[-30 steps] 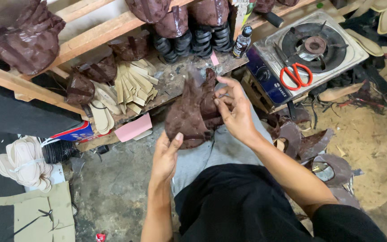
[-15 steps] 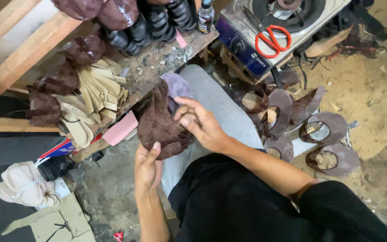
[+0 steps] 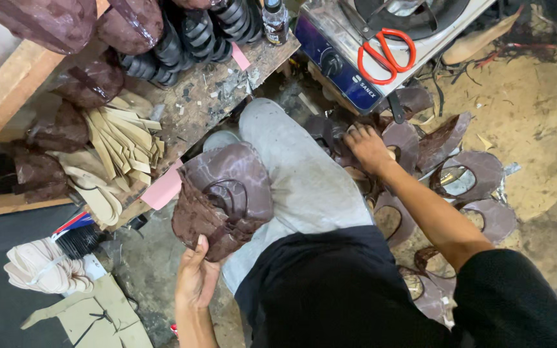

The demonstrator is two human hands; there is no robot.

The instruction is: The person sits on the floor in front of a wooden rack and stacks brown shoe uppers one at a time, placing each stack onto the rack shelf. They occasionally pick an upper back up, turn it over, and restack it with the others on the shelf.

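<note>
While the left hand cups the lower edge of a stack of dark brown leather shoe uppers resting on the grey-trousered knee, the right hand reaches down to the scattered brown leather cut pieces on the floor, fingers pressed on one; whether they clench it I cannot tell. Red-handled scissors lie on a blue stove nearby, tan insoles on the wooden bench.

Shoemaking workshop, cut brown leather uppers on dusty floor, stacked insoles, black soles, red scissors
</note>
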